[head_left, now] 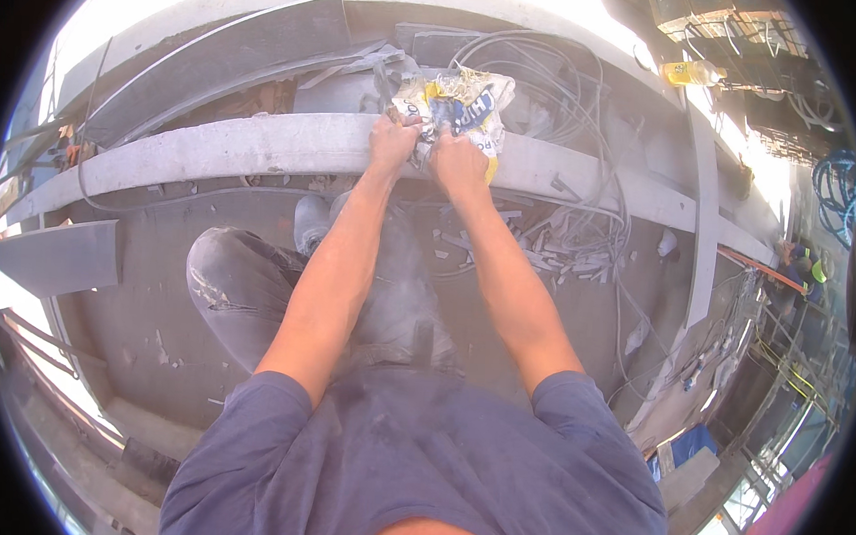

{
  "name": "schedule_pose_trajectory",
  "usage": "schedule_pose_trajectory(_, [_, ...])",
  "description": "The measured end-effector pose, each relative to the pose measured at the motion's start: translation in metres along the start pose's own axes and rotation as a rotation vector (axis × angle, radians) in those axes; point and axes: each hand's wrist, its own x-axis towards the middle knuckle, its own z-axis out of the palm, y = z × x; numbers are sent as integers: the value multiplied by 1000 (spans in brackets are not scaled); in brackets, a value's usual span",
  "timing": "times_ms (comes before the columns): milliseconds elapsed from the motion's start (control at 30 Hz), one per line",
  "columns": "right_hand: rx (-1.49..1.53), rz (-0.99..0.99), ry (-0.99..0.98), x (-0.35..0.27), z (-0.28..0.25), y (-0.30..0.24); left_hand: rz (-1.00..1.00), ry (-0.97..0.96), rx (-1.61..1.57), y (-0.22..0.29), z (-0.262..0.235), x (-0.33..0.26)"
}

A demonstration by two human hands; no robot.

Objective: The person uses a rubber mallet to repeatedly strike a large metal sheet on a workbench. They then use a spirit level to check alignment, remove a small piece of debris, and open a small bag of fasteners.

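Note:
A crumpled white printed plastic sack (485, 109) with blue and yellow marks lies over a long pale concrete beam (272, 141) in front of me. My right hand (458, 163) is closed on the sack's near edge, bunching the plastic. Just to its left, my left hand (393, 144) is closed at the sack's left side. A narrow dark grey piece (384, 85) sticks up past my left fist and seems to be in its grip; its kind is unclear. Both arms reach straight forward, and the fingertips are partly hidden.
Coiled grey cable (585, 103) runs behind the beam and down its right side. Broken chips (565, 253) litter the dusty floor below. Dark curved panels (228, 58) lean at the far left. A yellow bottle (691, 73) lies at the far right, near a long pale board (703, 230).

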Motion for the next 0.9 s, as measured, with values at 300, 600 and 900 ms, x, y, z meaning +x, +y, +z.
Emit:
schedule_pose_trajectory(300, [-59, -9, -123, -93, 3, 1, -98, -55, -134, 1, -6, 6])
schedule_pose_trajectory(600, [1143, 341, -191, -150, -102, 51, -221, -213, -209, 14, -23, 12])
schedule_pose_trajectory(900, [1524, 467, -152, -135, -28, 96, 327, -93, 573, 23, 15, -44])
